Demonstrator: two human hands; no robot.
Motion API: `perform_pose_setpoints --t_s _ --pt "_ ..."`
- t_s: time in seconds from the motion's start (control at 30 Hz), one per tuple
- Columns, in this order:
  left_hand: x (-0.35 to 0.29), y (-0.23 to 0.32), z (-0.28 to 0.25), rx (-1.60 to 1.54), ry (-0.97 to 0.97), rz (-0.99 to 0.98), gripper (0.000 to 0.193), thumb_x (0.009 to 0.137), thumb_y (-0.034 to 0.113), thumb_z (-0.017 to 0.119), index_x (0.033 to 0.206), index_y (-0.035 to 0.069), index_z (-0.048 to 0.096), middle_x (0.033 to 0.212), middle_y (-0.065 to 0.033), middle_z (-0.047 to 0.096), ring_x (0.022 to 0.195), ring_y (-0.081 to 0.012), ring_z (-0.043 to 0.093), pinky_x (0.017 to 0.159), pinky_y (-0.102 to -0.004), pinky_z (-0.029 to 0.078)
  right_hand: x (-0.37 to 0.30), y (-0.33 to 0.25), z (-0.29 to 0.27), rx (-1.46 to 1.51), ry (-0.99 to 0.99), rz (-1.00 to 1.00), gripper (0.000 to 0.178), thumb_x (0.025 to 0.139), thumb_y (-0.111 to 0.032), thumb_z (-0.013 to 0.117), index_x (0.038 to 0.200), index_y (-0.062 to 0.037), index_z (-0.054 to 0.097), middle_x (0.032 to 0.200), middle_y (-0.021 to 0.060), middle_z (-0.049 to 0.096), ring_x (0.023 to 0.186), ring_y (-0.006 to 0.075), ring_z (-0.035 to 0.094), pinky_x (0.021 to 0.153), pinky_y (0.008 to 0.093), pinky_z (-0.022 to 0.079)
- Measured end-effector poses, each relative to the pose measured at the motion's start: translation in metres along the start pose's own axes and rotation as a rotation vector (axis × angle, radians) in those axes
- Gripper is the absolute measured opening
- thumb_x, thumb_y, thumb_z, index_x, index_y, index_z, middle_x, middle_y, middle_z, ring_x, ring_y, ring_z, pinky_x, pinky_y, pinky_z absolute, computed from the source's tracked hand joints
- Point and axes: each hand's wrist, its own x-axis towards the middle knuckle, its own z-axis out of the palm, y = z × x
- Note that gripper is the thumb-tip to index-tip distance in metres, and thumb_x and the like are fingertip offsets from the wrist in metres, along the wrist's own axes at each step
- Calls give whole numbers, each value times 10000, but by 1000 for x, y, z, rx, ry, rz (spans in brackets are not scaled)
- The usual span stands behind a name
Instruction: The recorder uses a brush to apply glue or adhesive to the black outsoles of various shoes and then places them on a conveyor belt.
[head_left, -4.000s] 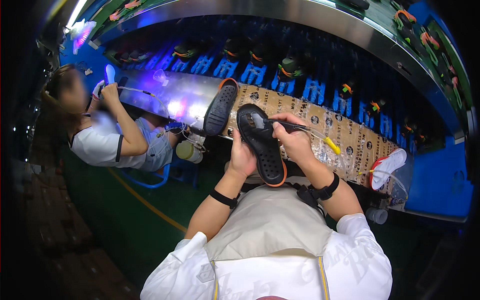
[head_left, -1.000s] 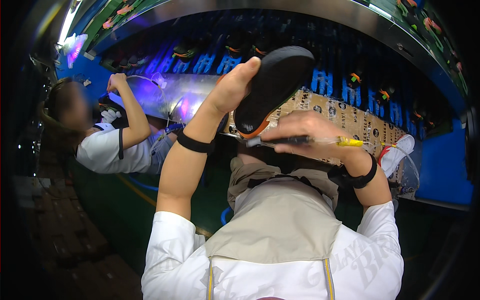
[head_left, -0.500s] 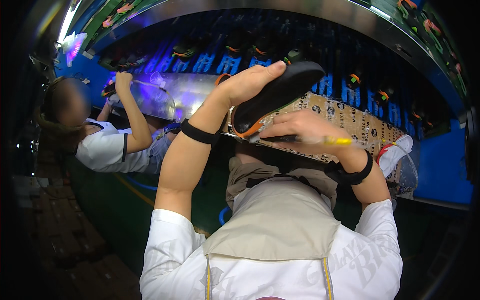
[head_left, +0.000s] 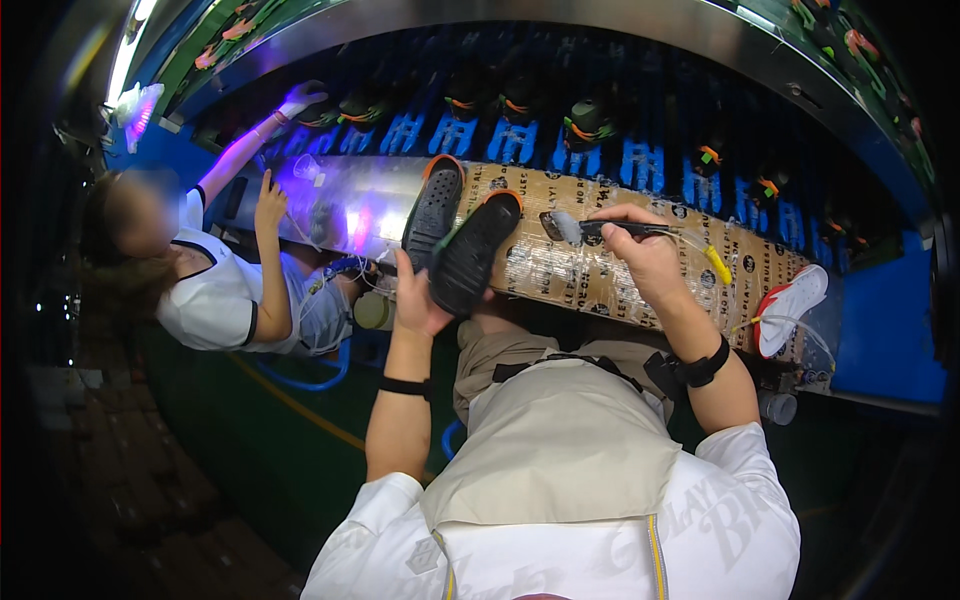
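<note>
My left hand [head_left: 420, 300] holds a black shoe [head_left: 472, 255] with an orange edge at its far end, gripped from below at the near end. Its perforated upper faces up. A second black shoe [head_left: 433, 212], also perforated and orange-edged, lies just left of it on the bench. In my right hand [head_left: 645, 245] is a brush [head_left: 600, 229] with a black handle and pale bristles. The bristles are over a dark patch on the bench's printed covering. A thin cord or tube with a yellow piece [head_left: 717, 264] trails from the brush.
The bench's taped brown covering [head_left: 560, 275] spans in front of me. A white and red shoe [head_left: 790, 310] lies at its right end. Behind runs a rack of blue holders [head_left: 513, 143] carrying black shoes. At left a co-worker [head_left: 225, 285] reaches an arm toward the rack.
My left hand has lowered the shoe and turned its upper into view. My right hand has drawn the brush away from it to the right. The co-worker's arm now stretches toward the rack.
</note>
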Motion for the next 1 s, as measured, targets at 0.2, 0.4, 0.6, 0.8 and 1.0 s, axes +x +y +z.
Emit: perform_pose_setpoints --t_s 0.2,0.4,0.6,0.8,1.0 --pt "-8 -76 -9 -390 62 -187 1022 977 827 231 1546 -1 419 1434 -313 557 1290 -481 591 1069 -646 480 6 21 30 -107 12 31 164 925 -126 715 1048 -24 751 854 -16 684 773 60 576 697 240 476" --pt "15 -92 41 -436 166 -37 708 1039 553 320 1467 23 514 1380 -272 603 1256 -448 623 1049 -632 502 18 1 60 -296 -11 61 222 896 -209 720 1034 -40 759 837 55 724 778 110 661 703 275 521" --pt "18 -90 65 -344 22 -48 640 1010 459 374 1473 43 520 1391 -226 612 1268 -398 624 1056 -592 514 27 7 79 -335 157 -142 235 904 -175 717 1089 -32 736 847 76 718 797 162 699 683 331 540" --pt "24 -85 58 -370 206 180 632 1025 503 360 1429 56 552 1306 -165 675 1225 -307 649 1077 -470 517 -17 -17 83 -701 -213 -434 249 846 -128 744 1073 -26 746 908 180 747 824 351 738 744 398 587" --pt "22 -71 75 -229 34 131 693 1057 583 285 1402 62 584 1330 -163 664 1227 -338 643 1079 -487 515 -17 -61 67 -759 -496 -342 238 814 -128 765 1039 -51 770 917 183 755 849 346 739 752 429 587"
